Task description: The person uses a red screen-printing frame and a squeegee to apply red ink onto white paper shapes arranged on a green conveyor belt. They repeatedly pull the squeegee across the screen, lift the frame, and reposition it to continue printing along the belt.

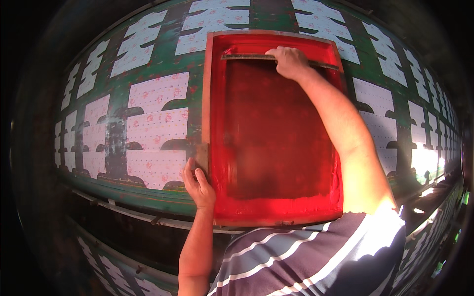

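Note:
A screen-printing frame (207,89) lies on the green table in front of me, its mesh (276,133) dark red in the middle. Bright red ink (276,206) coats the borders and pools along the near end. At the far end, my right hand (290,61) is closed around a long, thin squeegee (247,56) that spans the frame's width. My right forearm crosses over the frame's right side. Beside the left rail, my left hand (200,186) has its thumb and fingers apart, by the lower end of a wooden block (202,157) on the rail.
Printed pale fabric pieces (158,130) with curved cut-outs lie in rows on the green table (197,74), left, right and beyond the frame. A rail (133,211) runs along the near edge. Another table with similar pieces (116,271) shows at lower left.

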Demonstrator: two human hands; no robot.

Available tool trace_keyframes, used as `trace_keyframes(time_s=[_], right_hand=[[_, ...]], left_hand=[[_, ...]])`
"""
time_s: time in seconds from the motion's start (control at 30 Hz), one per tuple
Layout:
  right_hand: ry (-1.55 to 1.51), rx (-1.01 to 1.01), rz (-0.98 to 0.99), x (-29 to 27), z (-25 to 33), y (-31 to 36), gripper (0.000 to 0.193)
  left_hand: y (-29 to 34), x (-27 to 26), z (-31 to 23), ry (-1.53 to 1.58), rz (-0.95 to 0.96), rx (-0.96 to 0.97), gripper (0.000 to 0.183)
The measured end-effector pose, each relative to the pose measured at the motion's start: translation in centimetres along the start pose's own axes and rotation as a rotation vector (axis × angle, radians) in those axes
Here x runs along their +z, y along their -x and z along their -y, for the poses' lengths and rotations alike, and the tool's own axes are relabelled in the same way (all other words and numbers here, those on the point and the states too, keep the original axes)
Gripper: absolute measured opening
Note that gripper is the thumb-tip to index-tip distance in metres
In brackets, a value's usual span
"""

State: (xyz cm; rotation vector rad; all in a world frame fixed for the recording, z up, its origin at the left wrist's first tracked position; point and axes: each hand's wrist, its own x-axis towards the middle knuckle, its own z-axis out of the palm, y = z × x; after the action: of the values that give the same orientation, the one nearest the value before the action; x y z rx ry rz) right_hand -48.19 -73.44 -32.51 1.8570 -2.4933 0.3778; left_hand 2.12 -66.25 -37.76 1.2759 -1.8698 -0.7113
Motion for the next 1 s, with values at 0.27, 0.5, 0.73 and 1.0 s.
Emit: trace_keyframes(time_s=[0.27,0.5,0.73,1.0], right_hand=[[0.059,0.041,0.055,-0.6,-2.8,-4.4,0.045],[-0.015,0.029,0.217,-2.8,-2.3,-3.8,0.040],[0.003,-0.031,0.232,-3.3,2.2,3.7,0.048],[-0.073,-0.092,0.191,-4.3,10.2,19.1,0.039]], left_hand=[[0.1,-0.3,-0.6,-0.039,0.041,-0.104,0.042],[-0.4,0.2,-0.7,-0.031,0.003,-0.004,0.042],[-0.3,0.4,-0.2,0.023,0.013,-0.001,0.044],[-0.8,0.8,0.8,0.142,0.028,-0.065,0.048]])
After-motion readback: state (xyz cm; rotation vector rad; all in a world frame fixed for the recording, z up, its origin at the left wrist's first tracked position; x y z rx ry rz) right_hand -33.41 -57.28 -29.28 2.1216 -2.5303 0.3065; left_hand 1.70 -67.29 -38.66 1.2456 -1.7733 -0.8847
